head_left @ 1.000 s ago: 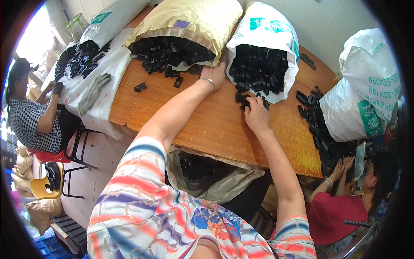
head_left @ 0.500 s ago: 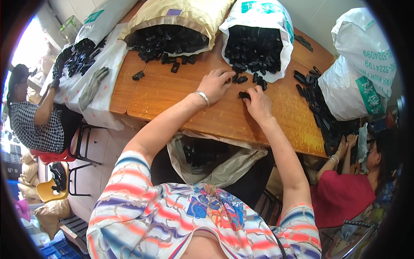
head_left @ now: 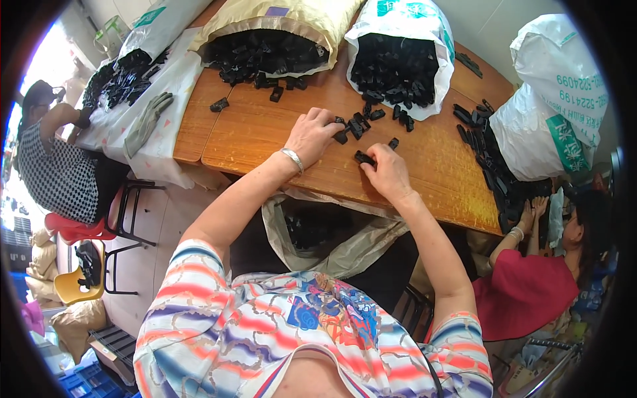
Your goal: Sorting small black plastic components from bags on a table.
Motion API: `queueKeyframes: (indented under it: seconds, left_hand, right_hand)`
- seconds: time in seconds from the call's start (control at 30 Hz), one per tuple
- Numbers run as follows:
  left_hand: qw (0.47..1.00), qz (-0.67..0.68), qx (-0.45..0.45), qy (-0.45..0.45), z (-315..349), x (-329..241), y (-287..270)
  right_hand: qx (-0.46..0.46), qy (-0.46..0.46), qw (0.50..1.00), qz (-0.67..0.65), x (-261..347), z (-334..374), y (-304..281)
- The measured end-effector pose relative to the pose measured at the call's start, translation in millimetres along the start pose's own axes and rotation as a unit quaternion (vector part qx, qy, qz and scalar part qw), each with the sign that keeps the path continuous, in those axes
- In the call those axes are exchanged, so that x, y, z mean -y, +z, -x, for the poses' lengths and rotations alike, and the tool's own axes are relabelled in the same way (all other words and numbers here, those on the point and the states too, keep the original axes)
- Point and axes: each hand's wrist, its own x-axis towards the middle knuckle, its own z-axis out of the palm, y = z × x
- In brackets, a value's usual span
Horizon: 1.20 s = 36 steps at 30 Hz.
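Small black plastic parts [head_left: 359, 126] lie in a loose group on the wooden table [head_left: 265, 142]. My left hand [head_left: 312, 140] is at the group's left side, its curled fingertips closed on a black part. Nearer the table's front edge, my right hand [head_left: 387, 174] pinches another black part [head_left: 363, 158] between thumb and fingers. One more dark piece [head_left: 393, 143] shows just beyond its fingertips; whether they touch it I cannot tell. Behind the group, a white sack [head_left: 446, 66] lies open toward me, full of the same black parts.
A beige sack [head_left: 292, 23] of black parts lies beside the white one. An open bag [head_left: 272, 229] hangs below the table edge at my lap. Co-workers sit at left [head_left: 63, 169] and right [head_left: 531, 292], near more sacks and black pieces. A grey glove [head_left: 147, 125] lies at left.
Both hands have drawn back toward me and slightly left, the right one with a black part. Several parts beside my left hand now sit closer to me. The left co-worker has leaned forward.
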Motion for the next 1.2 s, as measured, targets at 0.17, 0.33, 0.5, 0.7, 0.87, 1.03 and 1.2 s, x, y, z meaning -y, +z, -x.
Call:
queueKeyframes:
  seconds: [0.17, 0.33, 0.5, 0.7, 0.87, 1.03, 1.2]
  left_hand:
    - [0.997, -0.031, 0.062, 0.017, -12, 0, 8]
    - [0.997, -0.046, 0.066, 0.023, -9, -9, 7]
    - [0.999, 0.002, 0.024, 0.036, 4, -20, 11]
    - [0.994, 0.061, 0.022, 0.084, 12, -27, 13]
    - [0.991, 0.115, 0.045, 0.058, 24, -34, 4]
    - [0.969, 0.236, 0.034, -0.057, 27, -39, -6]
    - [0.984, 0.152, 0.009, -0.090, 30, -33, -4]
  right_hand:
    - [0.023, 0.023, 0.999, -0.001, 4, 5, 0]
    - [0.016, 0.018, 1.000, 0.003, 4, 7, -1]
    - [0.016, 0.048, 0.998, -0.021, -3, 8, -2]
    - [0.023, 0.086, 0.994, -0.060, -7, 12, -6]
    - [0.027, 0.098, 0.991, -0.086, -5, 13, -7]
    - [-0.013, 0.073, 0.990, -0.120, 14, 6, -10]
    - [-0.023, 0.013, 0.995, -0.099, 27, -3, 2]
